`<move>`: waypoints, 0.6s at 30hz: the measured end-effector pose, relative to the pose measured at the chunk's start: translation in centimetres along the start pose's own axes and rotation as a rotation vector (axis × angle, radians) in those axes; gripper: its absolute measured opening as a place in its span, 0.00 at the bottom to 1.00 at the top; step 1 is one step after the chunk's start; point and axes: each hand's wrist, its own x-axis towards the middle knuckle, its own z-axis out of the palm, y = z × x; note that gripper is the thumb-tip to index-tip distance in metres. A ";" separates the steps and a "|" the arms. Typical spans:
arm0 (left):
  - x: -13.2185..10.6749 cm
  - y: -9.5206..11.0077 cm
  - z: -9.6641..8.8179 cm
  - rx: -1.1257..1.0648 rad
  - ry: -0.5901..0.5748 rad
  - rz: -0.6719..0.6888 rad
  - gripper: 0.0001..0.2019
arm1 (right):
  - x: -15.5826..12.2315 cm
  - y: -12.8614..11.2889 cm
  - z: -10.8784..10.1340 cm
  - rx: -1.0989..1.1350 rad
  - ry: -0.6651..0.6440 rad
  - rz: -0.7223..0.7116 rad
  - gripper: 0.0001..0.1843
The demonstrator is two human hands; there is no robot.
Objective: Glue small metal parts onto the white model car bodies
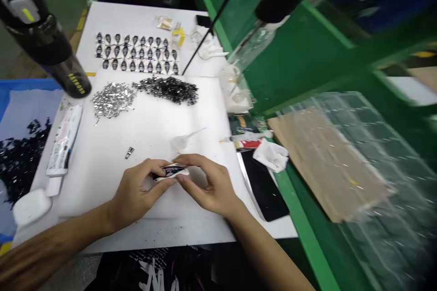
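Observation:
Between my two hands is a small white piece with a dark, pointed-oval middle (172,171). My left hand (138,186) pinches its left end between thumb and fingers. Thumb and forefinger of my right hand (211,184) close on its right end. Just up and left of my left hand lies a small dark and silver clip-like part (129,152). A small translucent dropper-like item with a thin tip (180,142) rests beyond my fingers. Farther off sit a heap of silver bits (113,101) and a heap of black bits (170,89).
Rows of similar white-and-dark pieces (136,53) stand at the back. A dark bottle (51,41), a white tube (64,141) and a white case (32,207) line the left side. Right are a phone (268,186), crumpled tissue (271,154) and a green ledge (307,236).

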 end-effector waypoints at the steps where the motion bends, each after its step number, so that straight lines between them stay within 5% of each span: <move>1: -0.1 -0.1 0.0 -0.012 0.002 -0.050 0.09 | 0.0 -0.2 -0.2 0.061 -0.028 0.050 0.13; 4: -0.3 -0.3 0.0 -0.065 -0.012 -0.125 0.14 | -0.4 -1.1 -1.4 0.203 -0.052 0.125 0.15; 7: -0.2 -0.4 -0.1 -0.022 -0.057 -0.054 0.19 | -2.0 -1.2 -4.0 0.154 0.051 0.133 0.15; 12: -0.3 0.5 0.2 0.106 -0.111 -0.131 0.14 | -6.9 3.6 -11.4 -0.306 0.777 0.555 0.27; 15: -0.6 0.8 0.7 0.085 -0.050 -0.214 0.14 | -10.1 7.4 -14.7 -0.473 0.932 0.714 0.31; 18: -0.8 0.8 1.0 0.107 -0.039 -0.231 0.16 | -12.7 9.8 -15.7 -0.617 0.959 0.812 0.35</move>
